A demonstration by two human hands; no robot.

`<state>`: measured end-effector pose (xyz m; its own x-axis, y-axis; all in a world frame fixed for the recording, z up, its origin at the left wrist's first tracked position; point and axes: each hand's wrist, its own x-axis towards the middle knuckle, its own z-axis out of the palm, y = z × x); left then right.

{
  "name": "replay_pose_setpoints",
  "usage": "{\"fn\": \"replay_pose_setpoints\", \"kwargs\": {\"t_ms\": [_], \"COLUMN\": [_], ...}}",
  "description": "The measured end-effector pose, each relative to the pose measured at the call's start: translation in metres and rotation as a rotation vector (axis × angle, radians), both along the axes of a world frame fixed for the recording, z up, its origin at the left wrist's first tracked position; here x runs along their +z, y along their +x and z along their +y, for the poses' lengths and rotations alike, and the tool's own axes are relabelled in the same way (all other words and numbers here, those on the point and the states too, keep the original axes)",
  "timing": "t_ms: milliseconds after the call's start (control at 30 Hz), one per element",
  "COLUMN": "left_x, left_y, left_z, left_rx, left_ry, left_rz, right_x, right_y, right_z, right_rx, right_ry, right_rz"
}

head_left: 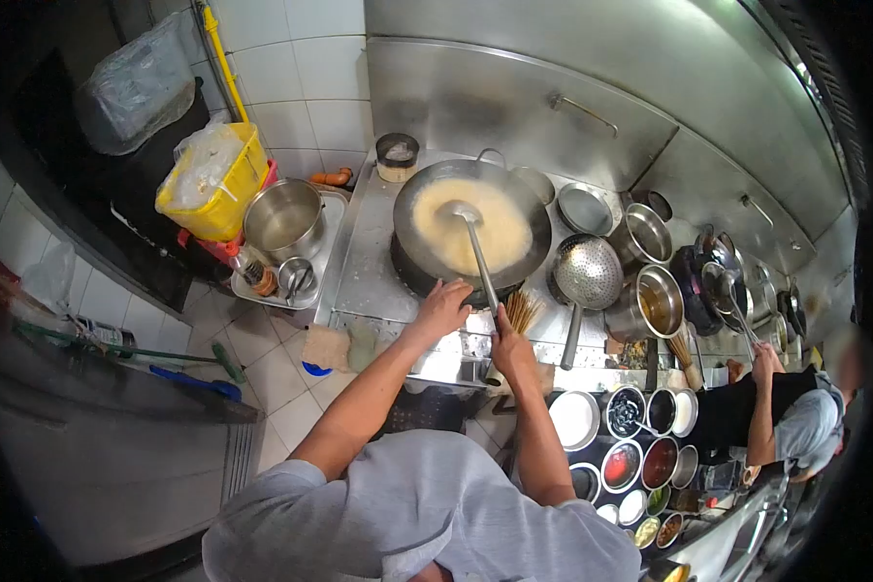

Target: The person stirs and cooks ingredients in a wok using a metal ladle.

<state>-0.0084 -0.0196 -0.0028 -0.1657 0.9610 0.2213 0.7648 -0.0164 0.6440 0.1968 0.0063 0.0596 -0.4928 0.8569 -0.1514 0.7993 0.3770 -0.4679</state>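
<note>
A large dark wok [536,229] sits on the stove with a pale, cloudy, steaming liquid [500,228] in it. My right hand [514,356] is closed around the long handle of a ladle [477,254]. The ladle's bowl rests in the liquid near the wok's middle. At the near rim of the wok is my left hand [442,309], its fingers bent over the edge; the exact grip is partly hidden. A bamboo wok brush [522,311] lies just beside my right hand. Farther right, a perforated strainer [589,274] rests with its handle toward me.
Metal pots [647,233] stand along the stove to the right. Several seasoning bowls [621,466] sit at the lower right. A co-worker [795,417] holds a ladle there. On the left are a steel pot [284,221] on a tray and a yellow basket [247,167].
</note>
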Motion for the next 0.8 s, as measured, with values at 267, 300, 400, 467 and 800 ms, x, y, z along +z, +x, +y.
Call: {"fn": "replay_pose_setpoints", "kwargs": {"t_ms": [267, 300, 400, 467, 800], "left_x": [-0.001, 0.000, 0.001, 0.000, -0.001], "left_y": [0.000, 0.000, 0.001, 0.001, 0.001], "left_z": [-0.001, -0.001, -0.001, -0.001, 0.000], "left_rx": [-0.006, -0.007, -0.008, -0.006, -0.002], "left_ry": [-0.042, -0.043, -0.051, -0.052, 0.022], "left_rz": [0.013, 0.012, -0.001, -0.008, -0.006], "right_x": [-0.032, -0.029, -0.020, -0.018, 0.016], "right_y": [-0.024, -0.022, -0.010, 0.002, 0.067], "right_z": [0.037, 0.034, 0.025, 0.015, -0.063], "right_rx": [-0.054, -0.064, -0.091, -0.105, -0.053], "right_ry": [0.187, 0.200, 0.185, 0.158, 0.064], "right_rz": [-0.031, -0.039, -0.059, -0.072, 0.089]}}
